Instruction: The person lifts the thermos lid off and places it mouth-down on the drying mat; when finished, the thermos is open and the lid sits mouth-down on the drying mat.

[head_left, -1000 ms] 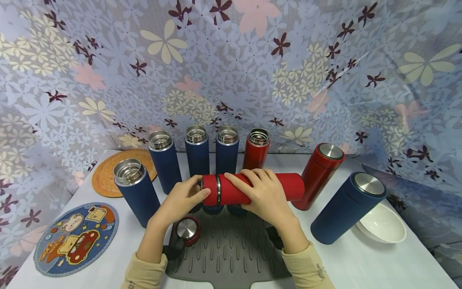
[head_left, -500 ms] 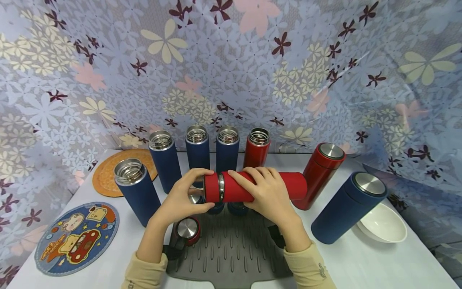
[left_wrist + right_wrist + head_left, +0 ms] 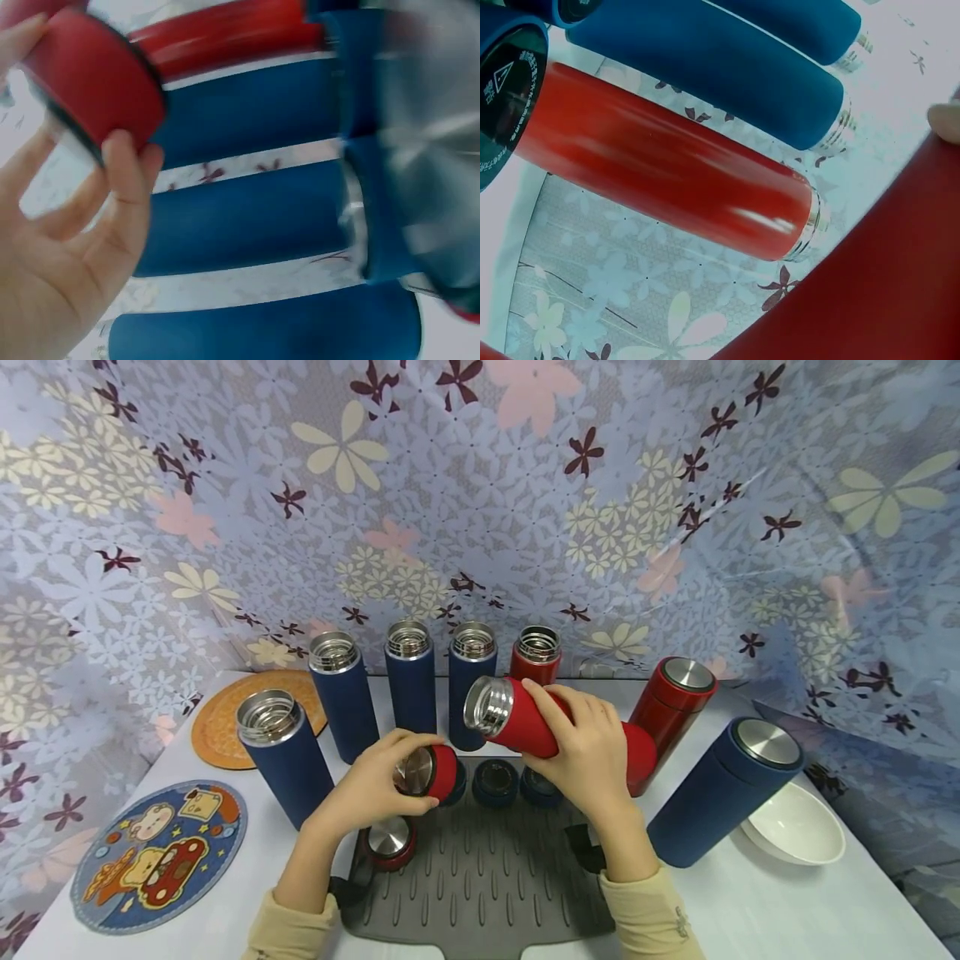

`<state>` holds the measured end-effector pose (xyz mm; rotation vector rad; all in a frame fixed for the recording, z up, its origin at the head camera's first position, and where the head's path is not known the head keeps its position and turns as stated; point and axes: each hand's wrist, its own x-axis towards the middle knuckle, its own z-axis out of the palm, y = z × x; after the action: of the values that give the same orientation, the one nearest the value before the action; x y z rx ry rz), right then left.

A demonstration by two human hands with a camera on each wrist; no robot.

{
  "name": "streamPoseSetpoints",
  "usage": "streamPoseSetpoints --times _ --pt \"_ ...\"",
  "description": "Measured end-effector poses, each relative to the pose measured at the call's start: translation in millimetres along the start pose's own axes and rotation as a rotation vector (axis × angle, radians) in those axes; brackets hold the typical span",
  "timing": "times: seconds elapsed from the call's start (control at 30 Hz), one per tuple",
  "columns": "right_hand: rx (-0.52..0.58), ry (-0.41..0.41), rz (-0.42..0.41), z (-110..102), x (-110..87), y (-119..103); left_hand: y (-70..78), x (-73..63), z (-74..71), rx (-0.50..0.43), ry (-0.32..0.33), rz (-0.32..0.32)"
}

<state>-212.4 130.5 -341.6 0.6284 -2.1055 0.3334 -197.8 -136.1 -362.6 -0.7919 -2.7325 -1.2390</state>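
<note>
My left hand (image 3: 371, 785) grips a red lid (image 3: 447, 772) with a steel top, fingers and thumb around its side; the left wrist view has the lid (image 3: 97, 79) too. To the right, my right hand (image 3: 588, 747) holds a red thermos bottle (image 3: 528, 718) in the air, tilted, its bare steel mouth towards the left. Lid and bottle are apart. Below them lies a dark grey ridged mat (image 3: 480, 893). A second red lid (image 3: 390, 842) sits on its left side, and blue lids (image 3: 495, 782) stand along its back edge.
Several blue bottles (image 3: 281, 760) without lids stand at the left and back, beside a lidless red bottle (image 3: 536, 656). Lidded red (image 3: 671, 710) and blue (image 3: 723, 793) bottles stand right, before a white bowl (image 3: 798, 827). Left lie a patterned round mat (image 3: 161, 856) and an orange disc (image 3: 217, 727).
The red lid has come off the bottle and moved down with my left hand. My right hand has moved the bottle rightward, raising its now uncovered mouth.
</note>
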Motion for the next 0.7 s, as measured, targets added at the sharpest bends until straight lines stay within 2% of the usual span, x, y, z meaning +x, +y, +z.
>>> streamPoseSetpoints --times 0.17,0.4,0.53,0.7 --pt "0.097 0.165 0.176 -2 -0.4 0 -5.1 1.4 17.7 0.119 -0.163 0.02" --pt "0.342 0.375 0.384 -5 0.4 -5 -7.3 5.9 36.7 0.199 -0.35 0.038" --pt "0.445 0.418 0.477 -7 1.0 -5 -6.9 6.0 43.1 0.269 -0.393 0.052" --pt "0.542 0.395 0.631 -11 0.2 -5 -6.4 4.5 48.5 0.299 -0.408 0.064"
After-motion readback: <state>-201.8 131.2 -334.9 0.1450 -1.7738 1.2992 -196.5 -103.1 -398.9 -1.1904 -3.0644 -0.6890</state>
